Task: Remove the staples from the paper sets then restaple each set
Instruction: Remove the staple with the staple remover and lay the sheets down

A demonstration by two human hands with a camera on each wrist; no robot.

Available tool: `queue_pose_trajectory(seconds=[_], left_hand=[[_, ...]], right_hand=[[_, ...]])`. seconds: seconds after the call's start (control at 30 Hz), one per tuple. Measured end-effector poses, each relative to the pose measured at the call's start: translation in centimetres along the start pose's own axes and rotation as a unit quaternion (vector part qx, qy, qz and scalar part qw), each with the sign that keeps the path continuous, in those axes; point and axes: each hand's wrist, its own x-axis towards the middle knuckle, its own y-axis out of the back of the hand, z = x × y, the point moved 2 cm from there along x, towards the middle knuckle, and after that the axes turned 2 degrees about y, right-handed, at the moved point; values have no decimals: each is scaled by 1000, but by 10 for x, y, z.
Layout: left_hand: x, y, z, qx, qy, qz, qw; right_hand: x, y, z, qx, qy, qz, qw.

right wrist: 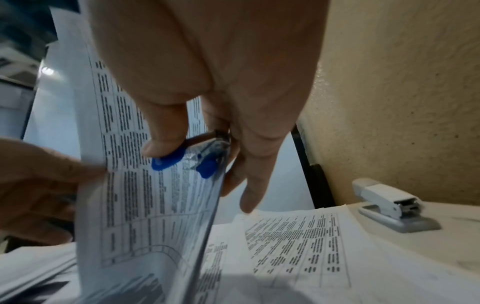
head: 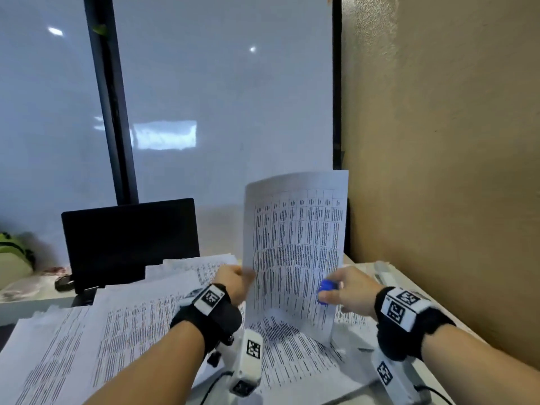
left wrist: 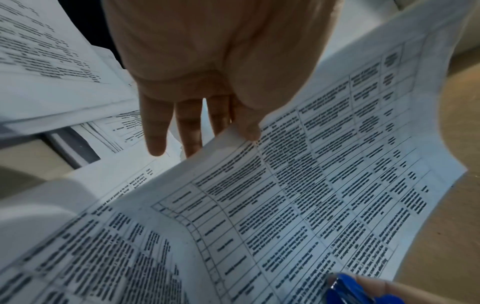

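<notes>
Paper set point(head: 295, 247) stands upright between both hands, long axis twelve to six. Left hand point(head: 233, 280) pinches its nine-o'clock edge; right hand point(head: 352, 289), at three o'clock, holds the blue staple remover point(head: 326, 290) against the sheet. Loose papers point(head: 117, 328) cover the desk point(right wrist: 428, 246); a stapler point(right wrist: 392, 205) sits by the tan wall point(head: 453, 141).

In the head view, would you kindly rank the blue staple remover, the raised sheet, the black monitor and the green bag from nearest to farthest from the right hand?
1. Blue staple remover: pinched in the right hand itself.
2. Raised sheet: just left of that hand, upright between both hands.
3. Black monitor: farther left, behind the paper piles.
4. Green bag: at the far left edge.
</notes>
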Motion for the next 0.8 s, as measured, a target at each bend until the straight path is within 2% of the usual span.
queue_pose_trajectory(seconds=[0.13, 0.23, 0.3, 0.43, 0.53, 0.57, 0.63, 0.7, 0.8], left_hand=[[9, 7, 4, -38, 0, 65, 997], [4, 9, 13, -17, 43, 34, 998], [-6, 5, 9, 50, 94, -17, 994], [-11, -3, -18, 169, 142, -112, 969], [-10, -7, -25, 294, 130, -158, 934], [-10, -8, -24, 346, 120, -160, 917], [-9, -12, -24, 384, 107, -160, 903], [-4, -16, -25, 359, 111, -166, 912], [0, -18, -23, 248, 116, -135, 952]], right_hand=[[13, 8, 1, 21, 28, 61, 998], [27, 17, -1, 34, 21, 83, 996], [33, 16, 4, -17, -8, 48, 999], [33, 1, 19, -137, -59, -56, 987], [30, -10, 25, -195, -71, -110, 972], [30, -13, 27, -209, -73, -122, 968], [30, -16, 32, -224, -72, -125, 964], [31, -13, 36, -223, -62, -119, 966], [36, -5, 38, -181, -38, -91, 979]])
